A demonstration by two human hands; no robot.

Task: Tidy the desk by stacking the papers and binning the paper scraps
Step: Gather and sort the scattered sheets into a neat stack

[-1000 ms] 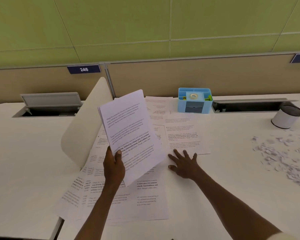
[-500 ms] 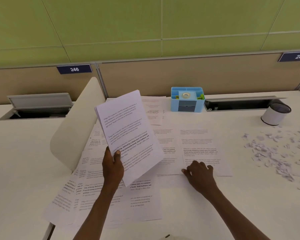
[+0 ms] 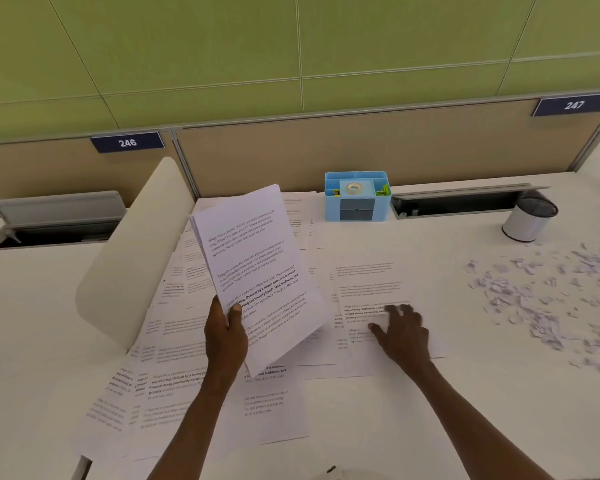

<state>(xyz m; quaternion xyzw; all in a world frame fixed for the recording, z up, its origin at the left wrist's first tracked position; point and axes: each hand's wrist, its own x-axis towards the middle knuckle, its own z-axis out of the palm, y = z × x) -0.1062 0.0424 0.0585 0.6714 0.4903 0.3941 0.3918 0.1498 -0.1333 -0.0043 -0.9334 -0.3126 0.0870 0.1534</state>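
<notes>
- Papers (image 3: 194, 386) lie scattered flat and overlapping across the desk (image 3: 378, 427), from the near left edge back toward the blue organiser (image 3: 356, 197); a gathered stack (image 3: 257, 268) is held up above them, tilted.
- Head view, handling: I judge the sheets light, thin and floppy, and slick against one another, so a stack can fan out. A lone sheet lying flat offers no edge to pinch; it is probably best slid to lift an edge, then taken by a corner.
- Left hand (image 3: 226, 336) grips the stack at its lower left edge, thumb on the printed face and fingers behind, forearm rising from below.
- Right hand (image 3: 404, 336) lies palm down on one sheet (image 3: 371, 285), fingers spread and pressing (their tips are blurred, so whether any has curled under the paper I cannot tell).
- Scraps (image 3: 541, 299) are strewn at far right, near the white bin (image 3: 529, 220), well apart from both hands; light enough to scatter, in my judgement.
</notes>
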